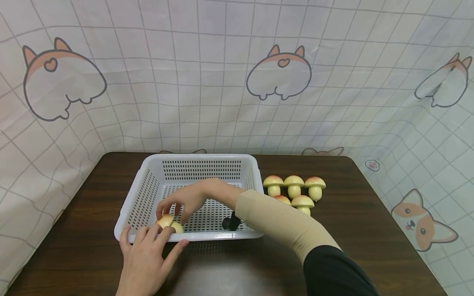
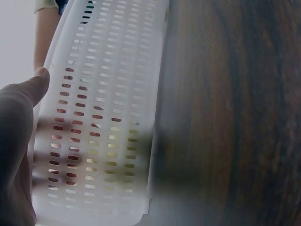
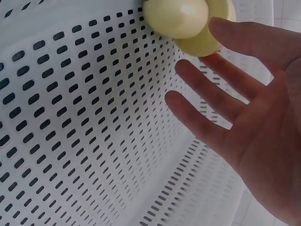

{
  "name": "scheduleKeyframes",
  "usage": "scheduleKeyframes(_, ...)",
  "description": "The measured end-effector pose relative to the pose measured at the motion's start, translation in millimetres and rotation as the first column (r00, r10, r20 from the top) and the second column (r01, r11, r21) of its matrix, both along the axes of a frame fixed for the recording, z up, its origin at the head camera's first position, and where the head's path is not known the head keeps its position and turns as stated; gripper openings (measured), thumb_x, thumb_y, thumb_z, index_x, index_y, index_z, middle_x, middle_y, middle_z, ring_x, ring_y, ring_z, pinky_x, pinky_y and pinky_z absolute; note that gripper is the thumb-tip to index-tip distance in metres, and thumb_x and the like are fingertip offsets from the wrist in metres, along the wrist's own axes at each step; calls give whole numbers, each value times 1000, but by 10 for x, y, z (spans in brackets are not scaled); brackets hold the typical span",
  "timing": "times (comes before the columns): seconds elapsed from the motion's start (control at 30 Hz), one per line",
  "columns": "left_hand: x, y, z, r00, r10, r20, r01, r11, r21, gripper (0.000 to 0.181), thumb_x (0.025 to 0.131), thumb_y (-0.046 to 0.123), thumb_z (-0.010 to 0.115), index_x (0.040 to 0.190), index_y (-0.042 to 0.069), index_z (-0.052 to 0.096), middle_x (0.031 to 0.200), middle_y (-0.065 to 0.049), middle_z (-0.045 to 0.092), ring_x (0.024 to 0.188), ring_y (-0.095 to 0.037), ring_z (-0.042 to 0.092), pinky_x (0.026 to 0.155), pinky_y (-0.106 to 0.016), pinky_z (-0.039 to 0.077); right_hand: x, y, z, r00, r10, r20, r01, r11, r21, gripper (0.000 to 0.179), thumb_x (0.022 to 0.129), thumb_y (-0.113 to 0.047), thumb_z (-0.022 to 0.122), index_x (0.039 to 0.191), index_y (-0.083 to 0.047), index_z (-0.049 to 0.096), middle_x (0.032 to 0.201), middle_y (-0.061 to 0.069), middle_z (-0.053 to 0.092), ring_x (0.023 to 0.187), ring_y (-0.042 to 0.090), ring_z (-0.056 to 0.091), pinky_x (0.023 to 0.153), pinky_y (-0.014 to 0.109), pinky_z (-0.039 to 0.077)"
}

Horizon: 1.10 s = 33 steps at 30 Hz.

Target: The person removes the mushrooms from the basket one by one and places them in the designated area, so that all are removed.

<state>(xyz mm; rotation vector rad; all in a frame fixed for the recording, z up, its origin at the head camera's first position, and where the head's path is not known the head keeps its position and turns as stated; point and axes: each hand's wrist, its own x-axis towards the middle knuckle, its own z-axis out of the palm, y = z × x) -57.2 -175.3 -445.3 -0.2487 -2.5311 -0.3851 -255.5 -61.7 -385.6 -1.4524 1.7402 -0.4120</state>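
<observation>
In the head view a white plastic basket (image 1: 200,237) stands on the table. My left hand (image 1: 146,257) grips its front rim near the left corner, fingers over the rim and thumb along the outer side. Reddish patches show through the slots of the basket wall (image 2: 108,84) beside that hand. Inside the front left corner lie toy mushrooms (image 1: 165,220), pale yellow with reddish tops. My right hand (image 1: 189,199) reaches into the basket over them, thumb and fingers spread apart. In the right wrist view its thumb tip overlaps the mushrooms (image 3: 176,19), and other fingers extend below.
Several more toy mushrooms (image 1: 294,186) stand grouped on the dark wooden table (image 1: 352,230), just right of the basket. A black device (image 1: 231,222) sits below the right wrist. Behind the table hangs a white checked curtain (image 1: 207,111) with cartoon dogs.
</observation>
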Motion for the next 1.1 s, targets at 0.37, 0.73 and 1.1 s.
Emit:
scheduleKeyframes(0.37,-3,-2,-15,1000,-3,-28,3,1000,0,48,94,61,62,97,13,69,87,-6,59,88,-36,54,100,-77,17,2,32,10,1000,-14,-1,14,999,44,45,82,13,75,116,-11,56,122,-2,57,110,10,56,90,18,49)
scheduleKeyframes(0.73,-2,-1,-28,999,-6,-39,6,1000,5,53,95,61,60,100,10,72,89,-7,60,88,-35,55,101,-76,17,8,64,-24,999,34,-33,-29,991,129,51,83,7,81,125,-15,63,119,-4,60,105,13,60,81,25,55)
scheduleKeyframes(1.1,-5,-4,-31,999,-7,-44,8,1000,10,52,95,61,61,102,11,72,89,-6,61,88,-35,55,101,-76,17,2,113,-23,997,-43,70,28,980,197,49,83,7,76,124,-16,64,115,1,61,96,15,64,77,40,60)
